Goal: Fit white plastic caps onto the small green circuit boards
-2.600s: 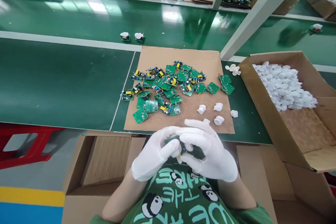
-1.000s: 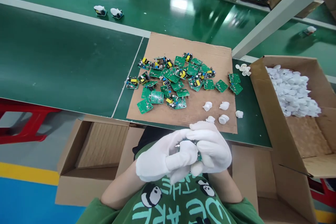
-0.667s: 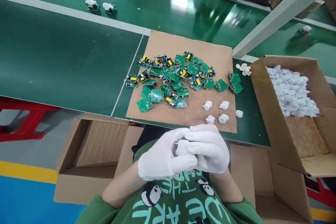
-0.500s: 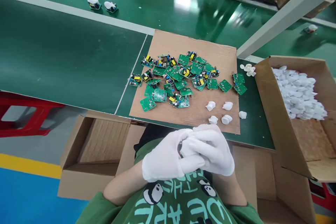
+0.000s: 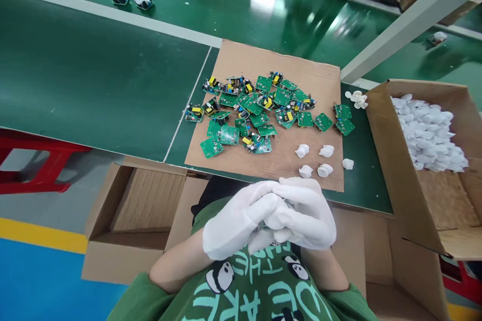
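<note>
My left hand [image 5: 235, 220] and my right hand [image 5: 311, 215], both in white gloves, meet above my lap at the table's front edge. Between their curled fingers is a small circuit board with a white plastic cap [image 5: 276, 216], mostly covered by the gloves. Just beyond my hands, several loose white caps [image 5: 325, 170] lie on and beside a cardboard sheet [image 5: 286, 165]. A spread of green circuit boards [image 5: 251, 105], some with yellow and black components facing up, covers the sheet's middle.
On the right stands a cardboard box [image 5: 399, 160] with a heap of white caps [image 5: 429, 133]. Two capped boards [image 5: 143, 1] sit on the green conveyor [image 5: 211, 5] at the back, another [image 5: 437, 37] at right. A slanted metal post [image 5: 399, 25] rises behind the box.
My fingers have shifted around the held piece, showing more white between them. The two capped boards on the conveyor have moved left, and so has the one at right.
</note>
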A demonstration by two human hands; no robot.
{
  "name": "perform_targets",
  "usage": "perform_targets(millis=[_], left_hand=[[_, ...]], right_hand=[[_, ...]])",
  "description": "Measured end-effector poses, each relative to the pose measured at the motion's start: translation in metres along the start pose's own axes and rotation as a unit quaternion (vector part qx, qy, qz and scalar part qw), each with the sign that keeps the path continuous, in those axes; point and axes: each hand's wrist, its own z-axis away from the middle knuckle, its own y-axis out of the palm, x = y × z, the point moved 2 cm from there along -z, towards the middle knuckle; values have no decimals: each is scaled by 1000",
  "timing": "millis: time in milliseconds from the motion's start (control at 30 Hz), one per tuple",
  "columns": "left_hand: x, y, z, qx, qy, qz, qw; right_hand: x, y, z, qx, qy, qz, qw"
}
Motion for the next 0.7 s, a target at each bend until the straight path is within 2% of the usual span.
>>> perform_targets(millis=[67,167,367,433,500,567,633,700], left_hand=[[3,1,-1,-13,-5,8,1000],[8,1,-1,9,-15,39,999],[2,3,-3,9,-30,-75,997],[-1,4,-3,18,-22,-91,995],[-5,6,-3,53,1,-105,993],[-7,6,-3,83,16,-127,988],[-8,5,-3,71,8,-160,985],[-9,5,-3,53,-7,-173,984]], right_hand=[[1,0,-1,-9,-19,29,999],[1,0,-1,-28,-24,26,999],[3,-6,-3,41,-47,68,996],[3,-8,-3,21,-46,60,997],[3,-9,-2,-4,-42,54,998],[4,-10,-2,6,-46,63,997],[5,-10,-3,37,-49,82,995],[5,-10,-2,42,-46,82,995]])
